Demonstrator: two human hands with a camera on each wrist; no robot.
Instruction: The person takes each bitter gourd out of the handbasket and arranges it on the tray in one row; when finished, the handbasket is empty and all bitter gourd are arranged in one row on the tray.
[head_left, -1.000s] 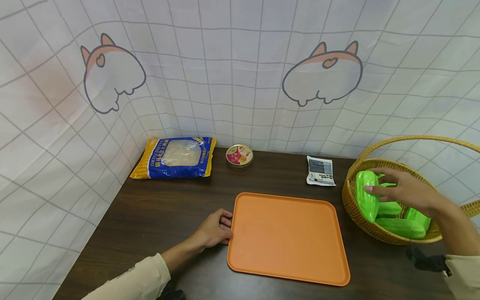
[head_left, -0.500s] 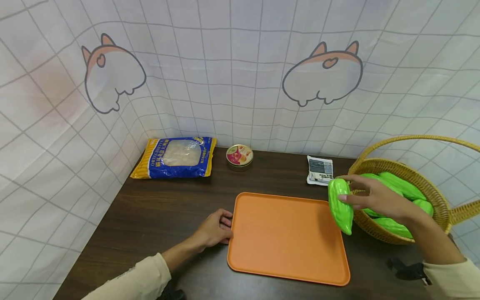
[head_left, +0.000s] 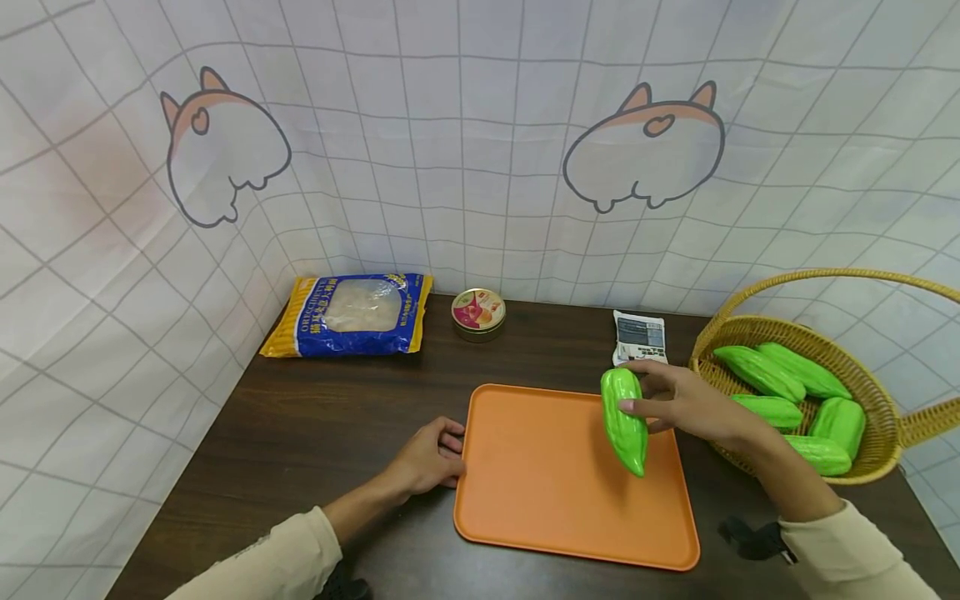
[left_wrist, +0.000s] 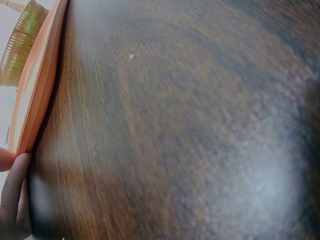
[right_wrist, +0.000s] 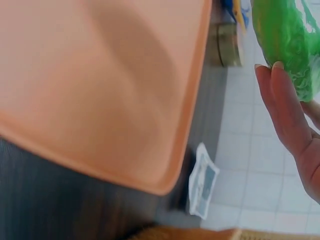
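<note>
My right hand (head_left: 678, 402) pinches a bright green bitter melon (head_left: 624, 421) between thumb and fingers, its pointed end down. The melon hangs above the right part of an orange tray (head_left: 555, 475); in the right wrist view, the fingertips press against the melon (right_wrist: 285, 40). My left hand (head_left: 426, 458) holds the left rim of the tray. In the left wrist view, thumb and fingers (left_wrist: 15, 182) meet at the tray's edge (left_wrist: 42, 95). Several more bitter melons (head_left: 759, 372) lie in a woven basket (head_left: 885, 417) to the right.
At the back of the dark wooden table (head_left: 300, 433) lie a blue and yellow pasta bag (head_left: 360, 317), a round tin (head_left: 478, 315) and a small white packet (head_left: 640, 337). The basket's tall handle (head_left: 825, 273) arches up. A gridded cloth (head_left: 480, 167) hangs behind.
My right hand has lifted the bitter melon out of the basket and carried it left until it is over the tray. The left hand has stayed at the tray's rim.
</note>
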